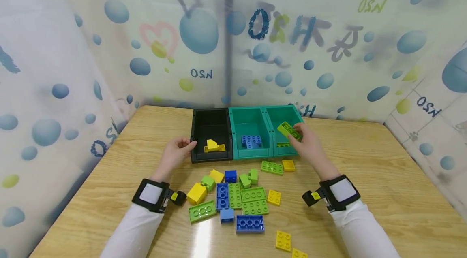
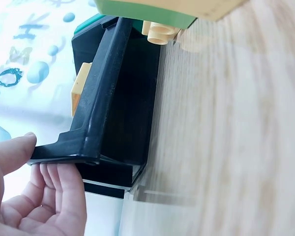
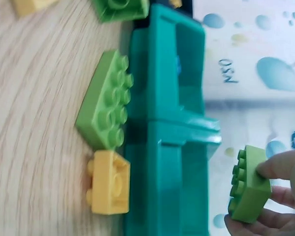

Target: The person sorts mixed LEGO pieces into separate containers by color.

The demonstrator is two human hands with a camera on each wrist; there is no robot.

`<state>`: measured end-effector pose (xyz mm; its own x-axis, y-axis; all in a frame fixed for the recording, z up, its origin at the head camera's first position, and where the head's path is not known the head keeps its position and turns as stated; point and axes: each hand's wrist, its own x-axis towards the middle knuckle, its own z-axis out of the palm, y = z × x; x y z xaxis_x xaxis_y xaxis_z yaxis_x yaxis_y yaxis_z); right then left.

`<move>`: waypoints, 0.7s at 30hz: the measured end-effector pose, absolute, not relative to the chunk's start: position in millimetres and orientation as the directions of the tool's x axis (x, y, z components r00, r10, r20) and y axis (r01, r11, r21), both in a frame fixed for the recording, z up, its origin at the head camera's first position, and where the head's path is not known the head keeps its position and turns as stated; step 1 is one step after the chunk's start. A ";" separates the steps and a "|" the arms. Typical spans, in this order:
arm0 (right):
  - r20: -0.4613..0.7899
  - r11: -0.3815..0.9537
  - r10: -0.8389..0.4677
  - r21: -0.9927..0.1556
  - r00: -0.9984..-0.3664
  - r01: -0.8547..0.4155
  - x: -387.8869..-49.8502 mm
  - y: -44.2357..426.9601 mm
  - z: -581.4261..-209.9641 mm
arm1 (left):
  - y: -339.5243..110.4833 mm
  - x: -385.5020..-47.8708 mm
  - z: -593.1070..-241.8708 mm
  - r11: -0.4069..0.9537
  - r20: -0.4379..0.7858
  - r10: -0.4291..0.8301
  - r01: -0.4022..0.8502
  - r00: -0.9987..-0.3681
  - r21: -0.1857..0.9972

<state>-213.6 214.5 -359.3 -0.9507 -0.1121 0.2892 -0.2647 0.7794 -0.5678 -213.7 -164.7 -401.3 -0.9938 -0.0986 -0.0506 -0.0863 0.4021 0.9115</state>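
My left hand pinches the left rim of the black bin; in the left wrist view the thumb is on top of the rim and curled fingers lie below it. Yellow bricks lie in that bin. My right hand holds a green brick between thumb and fingers, over the right teal bin, where another green brick lies. The right wrist view shows the held brick tilted. Blue bricks are in the middle teal bin.
In front of the bins, loose green, yellow and blue bricks are scattered over the wooden table. A patterned curtain hangs behind the bins.
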 end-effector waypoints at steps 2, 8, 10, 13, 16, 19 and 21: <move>0.291 0.809 -0.107 -0.530 -0.951 -0.254 -222.7 216.2 -363.0 | -164.5 -213.9 -400.8 0.402 -0.054 -0.098 -0.089 -0.994 0.911; 0.296 0.860 -0.132 -0.440 -0.946 -0.258 -247.0 216.0 -371.8 | -163.7 -215.7 -399.4 0.403 -0.061 -0.100 -0.096 -0.993 0.910; 0.279 0.870 -0.134 -0.426 -0.951 -0.247 -253.1 215.3 -375.7 | -163.7 -216.0 -399.4 0.402 -0.061 -0.099 -0.096 -0.993 0.911; 0.250 0.874 -0.129 -0.428 -0.960 -0.229 -260.3 214.0 -382.0 | -163.9 -216.4 -400.4 0.400 -0.064 -0.100 -0.099 -0.993 0.911; 0.220 0.877 -0.108 -0.438 -0.969 -0.197 -265.3 212.3 -387.1 | -164.4 -216.8 -401.9 0.401 -0.068 -0.102 -0.104 -0.992 0.910; 0.183 0.884 -0.084 -0.440 -0.979 -0.158 -267.1 211.2 -389.9 | -164.5 -216.7 -402.7 0.409 -0.065 -0.102 -0.102 -0.993 0.907; 0.159 0.889 -0.078 -0.437 -0.984 -0.141 -266.9 211.7 -391.6 | -164.6 -216.6 -403.2 0.413 -0.060 -0.102 -0.098 -0.993 0.905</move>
